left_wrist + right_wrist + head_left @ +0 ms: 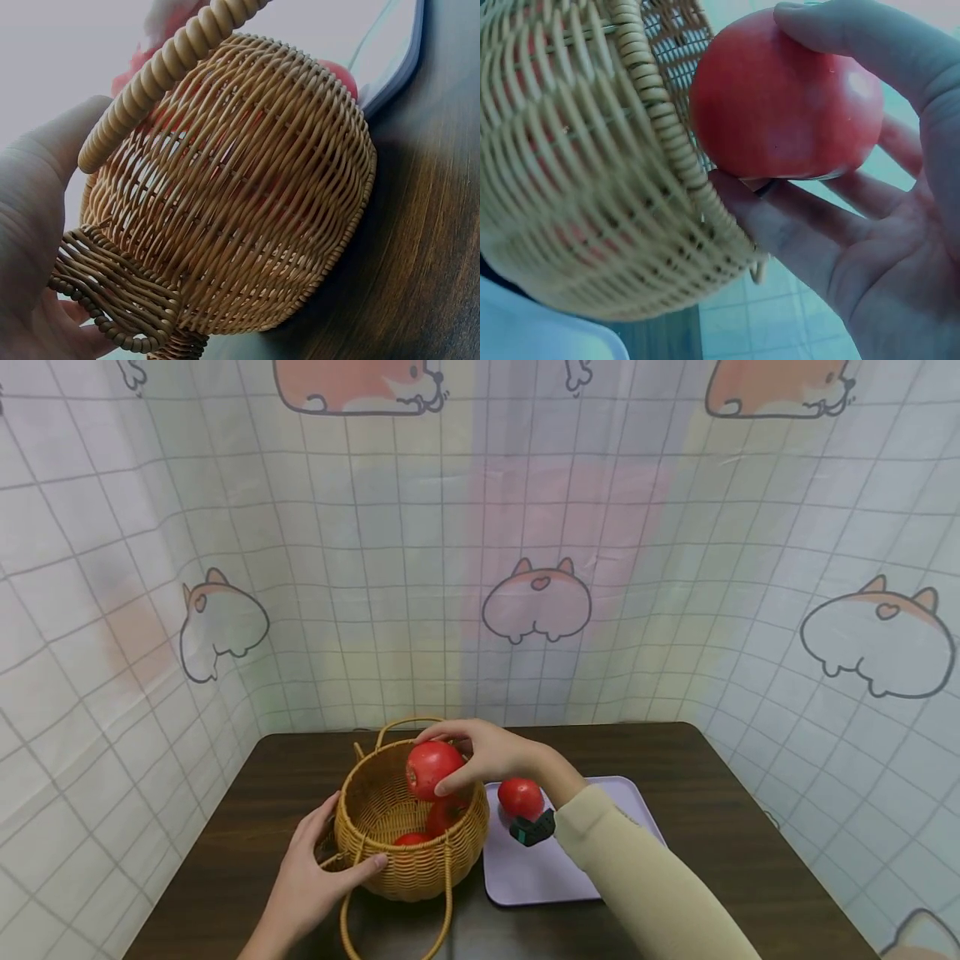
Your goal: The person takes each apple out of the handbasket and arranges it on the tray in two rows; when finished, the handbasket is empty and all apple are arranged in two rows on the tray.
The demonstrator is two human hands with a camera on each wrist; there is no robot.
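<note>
My right hand [491, 752] holds a red apple [433, 768] over the right side of the wicker basket's opening. In the right wrist view, thumb and fingers wrap round the apple [787, 97], close by the woven rim. My left hand [311, 868] grips the near left side of the wicker basket [420, 877], thumb at the rim. Woven wicker [240, 187] fills much of the left wrist view, with red showing through the gaps. Inside the basket lie more red fruits [446, 814], partly hidden by the rim and the held apple.
A pale purple tray [540, 881] lies right of the basket, with a red fruit [520, 797] on it under my right forearm. One basket handle [448, 902] hangs toward me; another handle [405, 722] rises at the back. A patterned curtain [360, 610] encloses the dark wooden table [712, 827].
</note>
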